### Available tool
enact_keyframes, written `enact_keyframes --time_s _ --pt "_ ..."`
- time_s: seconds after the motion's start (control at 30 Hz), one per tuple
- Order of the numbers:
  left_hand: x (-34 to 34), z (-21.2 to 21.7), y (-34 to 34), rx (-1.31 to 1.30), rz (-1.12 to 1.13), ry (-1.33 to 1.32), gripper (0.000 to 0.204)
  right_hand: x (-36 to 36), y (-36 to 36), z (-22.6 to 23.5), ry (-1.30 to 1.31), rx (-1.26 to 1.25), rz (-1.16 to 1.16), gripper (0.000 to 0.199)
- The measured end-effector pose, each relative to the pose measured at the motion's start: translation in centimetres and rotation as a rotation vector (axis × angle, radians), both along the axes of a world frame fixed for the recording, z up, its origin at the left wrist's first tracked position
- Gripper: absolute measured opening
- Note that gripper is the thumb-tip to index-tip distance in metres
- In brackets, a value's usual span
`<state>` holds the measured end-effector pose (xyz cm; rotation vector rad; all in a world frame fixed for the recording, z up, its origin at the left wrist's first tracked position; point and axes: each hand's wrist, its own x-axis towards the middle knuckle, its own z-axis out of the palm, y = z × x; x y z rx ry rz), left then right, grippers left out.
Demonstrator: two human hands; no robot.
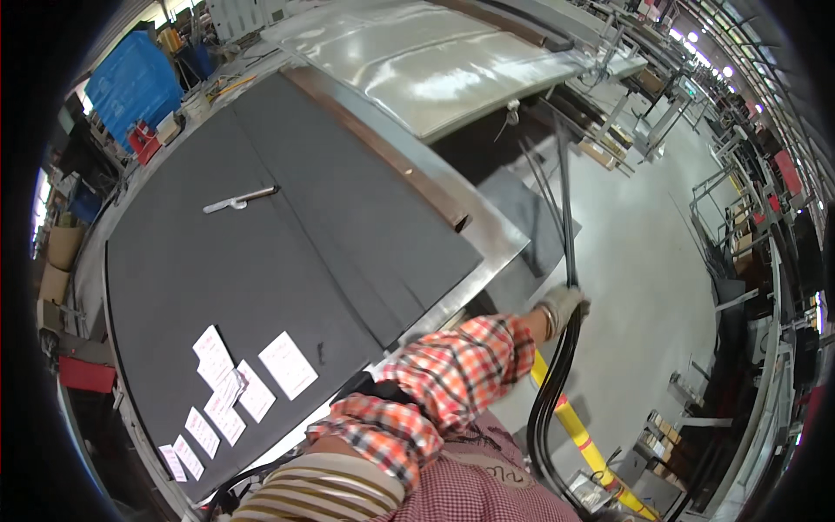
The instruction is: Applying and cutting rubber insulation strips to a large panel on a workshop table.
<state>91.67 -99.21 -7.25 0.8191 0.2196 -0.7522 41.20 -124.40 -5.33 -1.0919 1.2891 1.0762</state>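
Black strips (557,374), bundled together, are clenched in the gloved right hand (561,304) beyond the worktable's (261,261) right edge, over the floor (644,261). Their long axis is held near vertical, the upper ends pointing up and away, the lower ends hanging past a yellow post (578,431). The left hand cannot be seen.

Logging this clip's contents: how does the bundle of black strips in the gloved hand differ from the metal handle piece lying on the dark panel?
The black strips are dark, long and thin, bending in a bundle gripped by the right hand beside the table; the metal handle piece is silvery, short and rigid. The strips hang off the table, while the handle lies flat, untouched, on the dark panel. Both are slender, elongated parts.
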Motion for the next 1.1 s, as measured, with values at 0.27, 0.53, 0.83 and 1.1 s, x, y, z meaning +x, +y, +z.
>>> enact_keyframes --time_s 0.27,0.53,0.83,1.1 --pt "7.9 -15.1 -8.2 0.498 0.038 -0.026 0.031 -0.5 -8.2 -5.3 0.062 -0.037 0.523 0.021" --pt "2.9 -7.5 -0.1 1.310 -0.710 -0.966 0.034 36.7 -1.9 -14.6 -0.636 -0.682 1.274 0.088" --pt "-14.7 2.0 21.2 1.519 0.405 -0.659 0.033 55.9 26.7 2.4 -2.022 -0.019 1.330 0.037" --pt "-15.9 2.0 27.4 2.182 0.542 -0.703 0.043 54.0 40.9 0.4 -2.296 0.073 1.642 0.040"
